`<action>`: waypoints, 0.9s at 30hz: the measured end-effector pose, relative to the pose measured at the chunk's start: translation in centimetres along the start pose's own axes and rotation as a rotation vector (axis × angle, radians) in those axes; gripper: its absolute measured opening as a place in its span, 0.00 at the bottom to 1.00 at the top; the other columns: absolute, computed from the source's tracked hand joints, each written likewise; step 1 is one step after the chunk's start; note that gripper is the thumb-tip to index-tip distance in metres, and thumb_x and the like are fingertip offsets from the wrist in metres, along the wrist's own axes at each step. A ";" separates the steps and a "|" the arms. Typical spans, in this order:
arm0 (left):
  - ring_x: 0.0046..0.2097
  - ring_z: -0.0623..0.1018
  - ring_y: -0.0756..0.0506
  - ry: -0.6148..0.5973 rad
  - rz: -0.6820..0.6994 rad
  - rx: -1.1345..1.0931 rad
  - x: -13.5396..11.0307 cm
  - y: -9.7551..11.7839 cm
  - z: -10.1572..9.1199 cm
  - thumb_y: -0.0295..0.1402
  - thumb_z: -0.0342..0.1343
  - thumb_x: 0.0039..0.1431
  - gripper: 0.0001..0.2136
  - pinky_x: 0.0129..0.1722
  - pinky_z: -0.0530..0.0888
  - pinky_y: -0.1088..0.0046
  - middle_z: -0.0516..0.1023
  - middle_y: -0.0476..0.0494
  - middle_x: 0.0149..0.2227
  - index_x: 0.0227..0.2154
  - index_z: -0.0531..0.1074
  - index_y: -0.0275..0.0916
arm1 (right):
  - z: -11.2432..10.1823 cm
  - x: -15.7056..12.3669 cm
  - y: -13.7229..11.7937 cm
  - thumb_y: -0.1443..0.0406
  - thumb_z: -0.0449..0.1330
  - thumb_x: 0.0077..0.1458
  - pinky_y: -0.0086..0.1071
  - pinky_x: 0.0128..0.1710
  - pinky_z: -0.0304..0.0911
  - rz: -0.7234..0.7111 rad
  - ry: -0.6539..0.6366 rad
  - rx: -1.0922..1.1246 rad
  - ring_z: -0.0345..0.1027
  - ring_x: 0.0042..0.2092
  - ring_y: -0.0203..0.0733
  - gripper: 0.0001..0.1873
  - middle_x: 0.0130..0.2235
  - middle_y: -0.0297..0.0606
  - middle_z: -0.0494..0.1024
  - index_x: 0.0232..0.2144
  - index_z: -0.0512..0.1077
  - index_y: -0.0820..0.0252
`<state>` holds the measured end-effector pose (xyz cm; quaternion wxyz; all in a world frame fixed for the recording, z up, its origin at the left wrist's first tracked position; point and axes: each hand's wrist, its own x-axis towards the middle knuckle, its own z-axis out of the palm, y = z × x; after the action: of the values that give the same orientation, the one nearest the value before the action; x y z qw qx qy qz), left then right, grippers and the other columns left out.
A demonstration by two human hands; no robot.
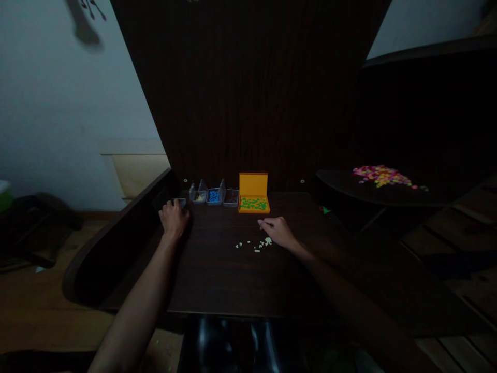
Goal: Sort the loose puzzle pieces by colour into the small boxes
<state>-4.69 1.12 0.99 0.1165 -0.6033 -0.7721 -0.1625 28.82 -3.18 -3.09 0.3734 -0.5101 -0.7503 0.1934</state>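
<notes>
At the left end of a row of small boxes, my left hand [174, 218] has its fingers curled over a clear plastic box [181, 201], whose contents the hand mostly hides. My right hand [278, 231] hovers in front of the orange box, thumb and fingers pinched together; anything between them is too small to make out. Just below it, small pale yellow-green pieces [268, 241] lie in a loose scatter on the dark table. The open orange box [253, 184] has its lid raised upright, with green pieces [253, 203] inside.
Between my left hand and the orange box stand open clear boxes with pale pieces [200, 197], blue pieces [214, 196] and dark pieces [231, 197]. A dark side shelf [337, 181] on the right bears a pile of pink and yellow pieces [382, 175]. A raised panel [120, 248] borders the left.
</notes>
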 end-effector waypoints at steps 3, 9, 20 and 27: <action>0.50 0.75 0.29 -0.061 0.014 0.036 0.2 -0.3 0.1 0.33 0.49 0.58 0.16 0.47 0.68 0.54 0.75 0.22 0.46 0.45 0.72 0.30 | 0.0 0.0 -0.1 0.54 0.53 0.60 0.29 0.26 0.55 -0.003 0.009 0.011 0.62 0.22 0.36 0.24 0.19 0.34 0.74 0.19 0.76 0.61; 0.45 0.78 0.31 -0.087 0.020 0.041 0.4 -0.3 -0.1 0.35 0.49 0.58 0.12 0.47 0.66 0.54 0.80 0.29 0.41 0.36 0.75 0.35 | 0.0 0.0 0.0 0.53 0.53 0.59 0.29 0.26 0.55 0.005 0.020 0.012 0.61 0.22 0.35 0.25 0.18 0.34 0.73 0.19 0.75 0.60; 0.42 0.77 0.35 0.227 0.100 -0.113 -0.4 1.0 -1.8 0.37 0.47 0.61 0.13 0.48 0.63 0.55 0.79 0.32 0.41 0.38 0.72 0.35 | -0.1 0.2 -0.1 0.53 0.54 0.58 0.30 0.29 0.58 0.058 0.094 0.081 0.66 0.24 0.38 0.23 0.20 0.35 0.76 0.19 0.76 0.60; 0.36 0.76 0.40 0.298 0.495 -0.314 -2.9 3.9 -1.9 0.35 0.48 0.61 0.10 0.48 0.62 0.57 0.77 0.40 0.32 0.37 0.72 0.37 | -0.3 0.5 0.1 0.49 0.53 0.58 0.30 0.26 0.57 0.160 0.162 0.160 0.68 0.24 0.40 0.27 0.19 0.37 0.74 0.19 0.76 0.60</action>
<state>-0.22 -1.37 2.09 0.1696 -0.7527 -0.5421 -0.3329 29.00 -2.70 -2.84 0.4554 -0.5509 -0.6569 0.2401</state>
